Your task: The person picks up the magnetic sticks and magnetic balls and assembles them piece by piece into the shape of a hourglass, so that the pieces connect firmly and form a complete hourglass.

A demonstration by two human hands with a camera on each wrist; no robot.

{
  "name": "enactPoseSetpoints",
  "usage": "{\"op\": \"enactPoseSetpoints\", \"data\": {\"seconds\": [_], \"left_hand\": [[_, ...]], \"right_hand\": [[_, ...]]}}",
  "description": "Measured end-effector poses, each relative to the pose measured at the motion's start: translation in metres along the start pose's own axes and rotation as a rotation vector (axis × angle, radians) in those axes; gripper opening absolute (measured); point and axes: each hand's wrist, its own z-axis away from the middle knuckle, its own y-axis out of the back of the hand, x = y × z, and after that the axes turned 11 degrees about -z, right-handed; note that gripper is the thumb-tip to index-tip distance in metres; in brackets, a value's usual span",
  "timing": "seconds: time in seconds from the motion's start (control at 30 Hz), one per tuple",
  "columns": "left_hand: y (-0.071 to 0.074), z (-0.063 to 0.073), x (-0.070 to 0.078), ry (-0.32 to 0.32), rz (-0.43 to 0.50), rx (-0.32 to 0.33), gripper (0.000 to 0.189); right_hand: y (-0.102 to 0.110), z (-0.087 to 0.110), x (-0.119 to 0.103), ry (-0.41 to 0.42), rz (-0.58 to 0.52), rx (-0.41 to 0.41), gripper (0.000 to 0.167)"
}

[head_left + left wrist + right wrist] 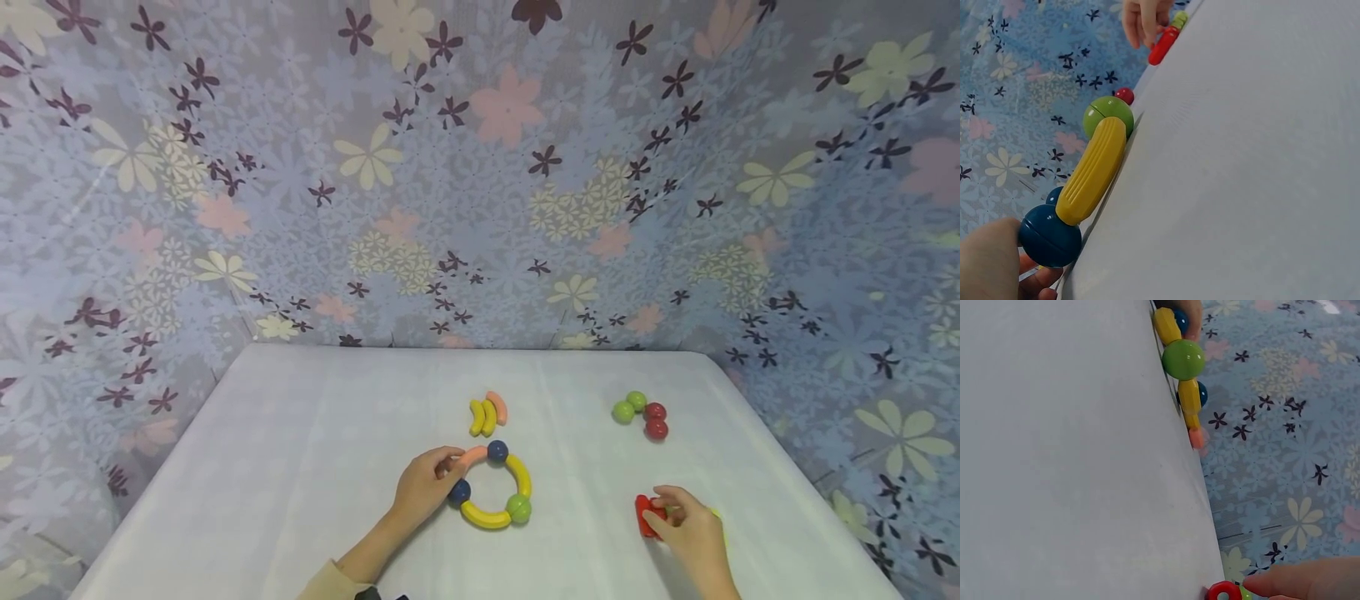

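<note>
A toy ring of curved yellow and salmon bars joined by balls (pixel 487 521) lies on the white table. My left hand (pixel 429 483) grips it at its left side, at the salmon bar (pixel 474 456) and a dark blue ball (pixel 460 492). From the left wrist, the near blue ball (pixel 1051 236) hides part of the curled fingers (pixel 1041 284). At the right, my right hand (pixel 692 529) reaches over small red tube-like pieces (pixel 643 517), thumb and forefinger around them. I cannot tell whether it pinches one. A green piece (pixel 1246 593) shows by the forefinger.
Beyond the ring lie two yellow bars (pixel 489 417) and a salmon bar (pixel 497 407). Two green balls (pixel 623 412) and two red balls (pixel 656 429) sit together at the back right. A yellow-green thing (pixel 717 515) shows beside the right hand. Flowered cloth (pixel 480 208) hangs around the table.
</note>
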Motion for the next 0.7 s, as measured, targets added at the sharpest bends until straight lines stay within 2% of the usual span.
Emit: {"op": "enactPoseSetpoints", "data": {"seconds": [0.17, 0.37, 0.47, 0.57, 0.7], "left_hand": [[0.0, 0.0, -0.001, -0.002, 0.005, 0.002, 0.026], [-0.001, 0.0, -0.001, 0.001, -0.001, -0.003, 0.026], [0.0, 0.0, 0.0, 0.004, -0.001, -0.006, 0.026], [0.0, 0.001, 0.0, 0.002, 0.003, -0.006, 0.025], [0.002, 0.0, 0.001, 0.008, 0.007, -0.005, 0.025]], "right_hand": [[-0.006, -0.002, -0.001, 0.019, 0.041, -0.025, 0.041], [-0.014, -0.005, -0.002, -0.028, 0.077, -0.074, 0.047], [-0.015, -0.005, -0.003, -0.047, 0.076, -0.072, 0.046], [-0.015, -0.005, -0.004, -0.067, 0.031, -0.053, 0.043], [-0.015, -0.006, -0.007, -0.082, -0.093, 0.002, 0.039]]}}
